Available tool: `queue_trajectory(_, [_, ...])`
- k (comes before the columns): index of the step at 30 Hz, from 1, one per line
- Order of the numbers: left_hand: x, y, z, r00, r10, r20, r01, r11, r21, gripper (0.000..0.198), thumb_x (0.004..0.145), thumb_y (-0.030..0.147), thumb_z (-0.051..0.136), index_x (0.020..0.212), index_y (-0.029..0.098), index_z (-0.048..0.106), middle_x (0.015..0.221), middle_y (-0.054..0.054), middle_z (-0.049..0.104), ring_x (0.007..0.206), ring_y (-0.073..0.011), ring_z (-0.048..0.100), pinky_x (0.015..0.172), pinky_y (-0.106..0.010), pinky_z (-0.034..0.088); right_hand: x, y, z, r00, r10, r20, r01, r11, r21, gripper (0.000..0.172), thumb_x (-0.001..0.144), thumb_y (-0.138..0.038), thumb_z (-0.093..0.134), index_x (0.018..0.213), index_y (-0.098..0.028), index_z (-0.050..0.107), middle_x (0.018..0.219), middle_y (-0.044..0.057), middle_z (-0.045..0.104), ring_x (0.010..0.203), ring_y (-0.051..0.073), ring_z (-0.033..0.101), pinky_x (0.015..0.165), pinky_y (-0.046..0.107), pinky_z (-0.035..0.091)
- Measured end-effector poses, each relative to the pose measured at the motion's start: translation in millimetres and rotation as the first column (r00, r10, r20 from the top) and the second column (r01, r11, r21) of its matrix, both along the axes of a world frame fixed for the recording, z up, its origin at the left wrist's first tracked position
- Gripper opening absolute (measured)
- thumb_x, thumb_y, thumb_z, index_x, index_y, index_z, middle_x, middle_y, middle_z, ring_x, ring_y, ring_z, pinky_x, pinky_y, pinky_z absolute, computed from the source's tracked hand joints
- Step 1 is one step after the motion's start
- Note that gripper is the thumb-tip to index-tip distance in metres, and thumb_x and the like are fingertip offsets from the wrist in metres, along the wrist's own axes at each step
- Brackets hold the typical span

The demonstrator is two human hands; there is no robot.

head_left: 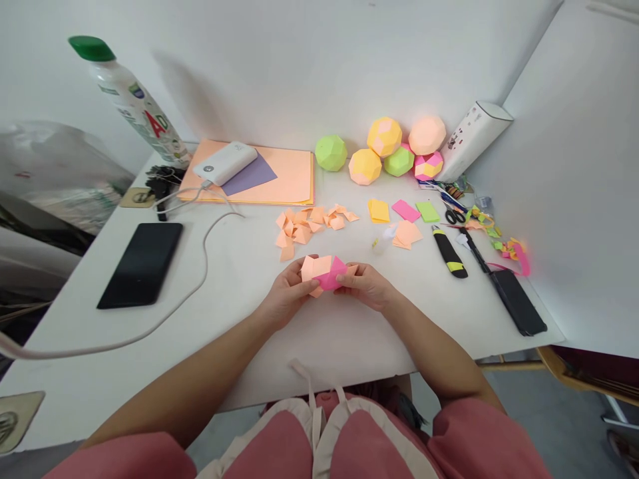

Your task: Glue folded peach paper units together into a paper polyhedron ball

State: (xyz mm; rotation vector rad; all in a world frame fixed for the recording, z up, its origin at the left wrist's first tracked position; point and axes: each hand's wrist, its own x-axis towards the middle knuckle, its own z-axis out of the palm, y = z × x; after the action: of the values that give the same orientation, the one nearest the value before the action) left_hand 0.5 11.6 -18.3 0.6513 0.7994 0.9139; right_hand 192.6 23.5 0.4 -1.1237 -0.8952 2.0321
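One pink-and-peach paper model (325, 273) is in our grip over the table (239, 279): our left hand (289, 289) pinches its left side between thumb and nearly closed fingers, our right hand (368, 286) pinches its right the same way. Beyond it we see scattered peach pieces (302, 233); a phone (142, 266) lies to our left, a cutter (448, 251) to our right.

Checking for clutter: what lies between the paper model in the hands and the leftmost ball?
In the head view, small peach paper pieces lie between the paper model and the leftmost ball.
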Motion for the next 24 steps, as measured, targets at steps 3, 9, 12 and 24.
queue_trajectory(3, [0,0,1.5,0.999,0.032,-0.007,-0.032,0.999,-0.023,0.057,0.064,0.027,0.079,0.116,0.024,0.055,0.096,-0.004,0.067,0.087,-0.02,0.063,0.078,-0.032,0.048,1,-1,-1.1,1.0,0.018,0.026,-0.018,1.0,0.01,0.031,0.059,-0.034,0.084,0.077,-0.015,0.066,0.081,0.002,0.065,0.079,0.013,0.061,0.075,0.029,0.05])
queue_trajectory(9, [0,0,0.1,1.0,0.021,-0.019,-0.022,0.999,-0.035,0.063,0.059,0.027,0.082,0.116,0.023,0.055,0.096,-0.005,0.068,0.086,-0.022,0.064,0.071,-0.031,0.049,5,0,1.4,0.997,0.027,0.074,-0.036,0.993,0.116,0.038,0.064,-0.037,0.081,0.092,-0.018,0.064,0.089,0.004,0.068,0.081,0.015,0.064,0.076,0.03,0.051])
queue_trajectory(12, [-1,-2,-0.9,0.999,-0.023,-0.026,0.022,1.0,-0.022,0.066,0.06,0.026,0.081,0.119,0.021,0.052,0.096,-0.006,0.067,0.083,-0.0208,0.065,0.069,-0.03,0.05,5,0,1.9,0.992,0.014,0.126,-0.035,0.985,0.172,0.046,0.063,-0.034,0.081,0.102,-0.021,0.06,0.093,0.004,0.067,0.083,0.015,0.064,0.071,0.028,0.052])
queue_trajectory(24, [-1,-3,-7.4,0.992,-0.112,-0.056,0.115,0.991,0.071,0.065,0.066,0.026,0.078,0.124,0.022,0.048,0.101,-0.007,0.067,0.085,-0.021,0.065,0.074,-0.033,0.051,-3,-11,2.9,0.976,0.085,0.201,-0.129,0.967,0.217,0.049,0.064,-0.024,0.078,0.109,-0.024,0.058,0.098,0.003,0.063,0.087,0.016,0.062,0.069,0.028,0.053])
